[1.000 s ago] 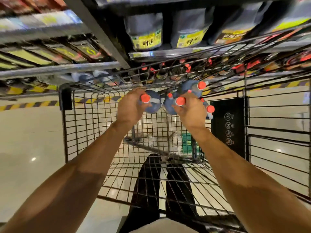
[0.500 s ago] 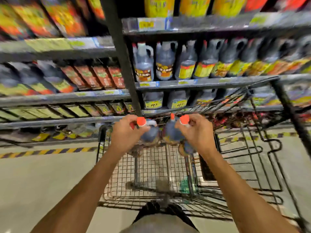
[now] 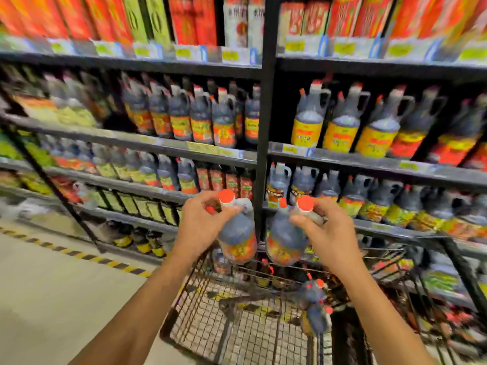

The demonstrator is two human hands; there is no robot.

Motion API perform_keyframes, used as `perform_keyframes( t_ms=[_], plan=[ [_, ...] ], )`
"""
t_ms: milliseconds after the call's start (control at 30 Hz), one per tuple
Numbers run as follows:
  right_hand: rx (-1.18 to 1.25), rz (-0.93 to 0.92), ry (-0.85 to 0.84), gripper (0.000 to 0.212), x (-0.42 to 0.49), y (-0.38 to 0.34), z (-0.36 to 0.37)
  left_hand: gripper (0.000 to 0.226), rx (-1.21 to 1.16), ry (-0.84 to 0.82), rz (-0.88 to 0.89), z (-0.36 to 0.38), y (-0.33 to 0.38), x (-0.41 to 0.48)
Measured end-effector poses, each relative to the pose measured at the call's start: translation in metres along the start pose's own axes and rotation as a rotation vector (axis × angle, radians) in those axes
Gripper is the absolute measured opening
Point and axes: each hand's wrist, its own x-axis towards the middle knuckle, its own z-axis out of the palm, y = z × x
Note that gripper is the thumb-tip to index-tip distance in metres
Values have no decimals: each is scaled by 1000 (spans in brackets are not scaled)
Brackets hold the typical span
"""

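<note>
Obs., head cam, shop aisle.

- L hand [image 3: 204, 227]: fingers curled round the neck/handle area of L bottle [image 3: 238, 234], thumb across the shoulder. Firm grip, nothing else in it.
- R hand [image 3: 328, 237]: fingers wrapped round the neck of R bottle [image 3: 283, 239], thumb on the near side just below the cap. Also a closed grip.
- Both bottles: dark liquid, red-orange caps, red/yellow labels. Held roughly upright, tops tilted slightly twd the camera. Side by side, near each other but apart; the black upright post [image 3: 263, 154] shows in the gap between them.
- Position: both bottles are in the air, above the far end of the wire cart [image 3: 200, 320] and in front of the lower shelves [image 3: 184, 148]. Neither touches cart or shelf.
- In the cart, R side: more bottles [image 3: 315, 310] w/ red caps, lying down; heavy blur, prob. two or three, count not certain.
- Shelves behind: rows of similar dark bottles w/ handles, yellow and red labels; red and green cartons on the top tier.
- Floor [image 3: 52, 299]: pale, w/ yellow-black hazard tape [image 3: 87, 256] along the shelf base.
</note>
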Motion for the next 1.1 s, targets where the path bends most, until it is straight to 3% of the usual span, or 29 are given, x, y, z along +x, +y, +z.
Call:
perform_keyframes(
  t_ms=[100, 333, 467, 667, 1100],
  plan=[
    [8, -43, -47, 32, -1, -20, 9, 17, 36, 56, 20, -30, 11, -17],
    [45, -112, -163, 8, -2, -62, 58, 31, 101, 150, 13, -106, 12, -41],
    [38, -162, -215, 7, 7, -92, 103, 25, 79, 215, 17, -158, -1, -46],
    [70, -229, -253, 27, 19, -148, 185, 13, 62, 267, 50, -252, -33, -38],
    [133, -189, -246, 14, 58, -215, 348, 10, 139, 293, 62, -413, -108, 4]
  ],
)
